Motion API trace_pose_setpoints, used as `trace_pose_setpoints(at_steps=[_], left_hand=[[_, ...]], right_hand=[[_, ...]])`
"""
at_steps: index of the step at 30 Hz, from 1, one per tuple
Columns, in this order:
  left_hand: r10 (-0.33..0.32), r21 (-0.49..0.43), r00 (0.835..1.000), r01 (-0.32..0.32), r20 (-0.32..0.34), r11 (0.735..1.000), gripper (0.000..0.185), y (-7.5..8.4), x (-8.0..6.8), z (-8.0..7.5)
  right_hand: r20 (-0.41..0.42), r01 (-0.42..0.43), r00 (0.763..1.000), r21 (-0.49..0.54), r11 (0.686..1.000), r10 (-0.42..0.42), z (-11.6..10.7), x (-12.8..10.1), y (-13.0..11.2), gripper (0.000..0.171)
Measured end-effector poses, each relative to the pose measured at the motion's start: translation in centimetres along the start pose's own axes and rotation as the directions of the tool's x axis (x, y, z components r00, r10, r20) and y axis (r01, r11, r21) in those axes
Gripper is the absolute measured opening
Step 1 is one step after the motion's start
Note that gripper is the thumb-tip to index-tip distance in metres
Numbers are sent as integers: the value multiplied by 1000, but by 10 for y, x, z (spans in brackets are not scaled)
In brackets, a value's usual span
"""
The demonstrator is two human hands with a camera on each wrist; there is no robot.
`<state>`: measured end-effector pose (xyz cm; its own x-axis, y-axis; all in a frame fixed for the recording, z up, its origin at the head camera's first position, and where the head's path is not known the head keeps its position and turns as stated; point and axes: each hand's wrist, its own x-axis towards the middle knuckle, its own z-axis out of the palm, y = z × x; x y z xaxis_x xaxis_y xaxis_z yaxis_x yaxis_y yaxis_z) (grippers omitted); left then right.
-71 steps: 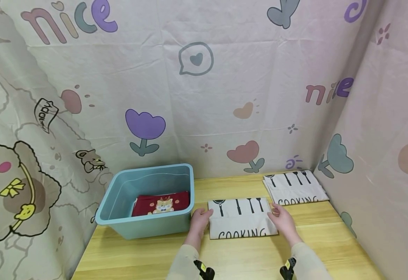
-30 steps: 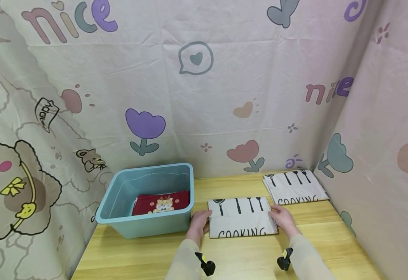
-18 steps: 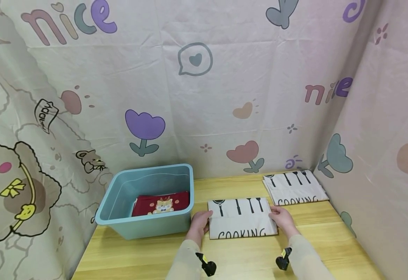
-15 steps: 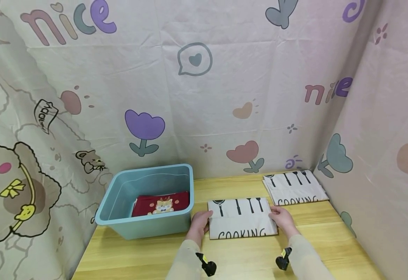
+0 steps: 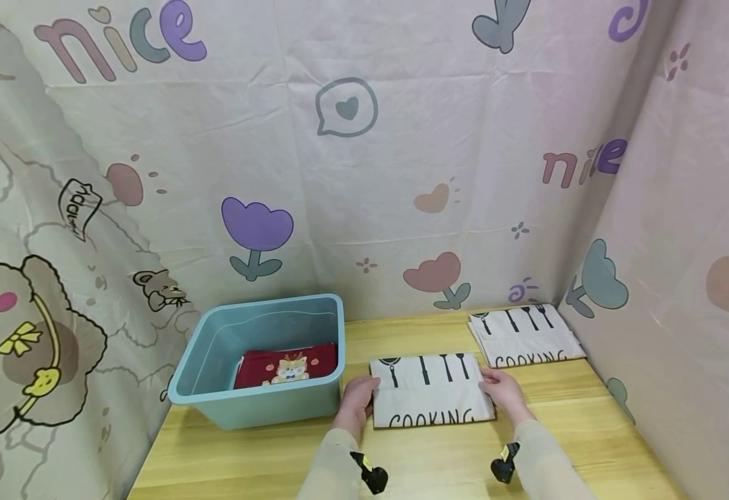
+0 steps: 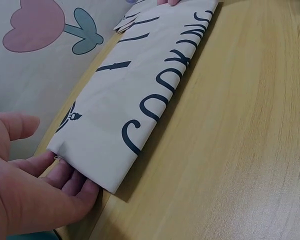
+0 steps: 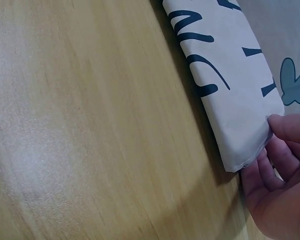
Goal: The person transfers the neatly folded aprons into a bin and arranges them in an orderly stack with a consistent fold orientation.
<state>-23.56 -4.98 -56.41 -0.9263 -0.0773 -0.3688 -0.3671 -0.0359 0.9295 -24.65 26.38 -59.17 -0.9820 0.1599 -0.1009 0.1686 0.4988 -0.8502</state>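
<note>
Folded cloth (image 5: 432, 391) lies long axis left-right between my left hand (image 5: 357, 397) and right hand (image 5: 505, 393), straight fingers slipped under each short end.

bin (image 5: 258, 410) left of cloth (image 5: 430, 399), stack (image 5: 527, 337) behind

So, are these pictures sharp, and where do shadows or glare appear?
Head view: sharp, evenly lit, walls bowed by the lens. Left wrist view: the left hand is soft; the folded cloth casts a thin shadow. Right wrist view: pale glare on the table.

"COOKING" on folded cloth (image 5: 430, 399); "nice" on backdrop (image 5: 121, 43)
</note>
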Motion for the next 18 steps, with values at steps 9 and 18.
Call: trace_pose_setpoints(at_steps=[9, 18], left_hand=[[24, -77, 1000, -22, 16, 997, 52, -3, 1, -1], [66, -110, 994, -75, -82, 991, 49, -9, 1, 0]], right_hand=[[-7, 0, 1000, 46, 999, 0, 0, -1, -2, 41], [-3, 3, 1000, 80, 997, -3, 3, -2, -3, 40]])
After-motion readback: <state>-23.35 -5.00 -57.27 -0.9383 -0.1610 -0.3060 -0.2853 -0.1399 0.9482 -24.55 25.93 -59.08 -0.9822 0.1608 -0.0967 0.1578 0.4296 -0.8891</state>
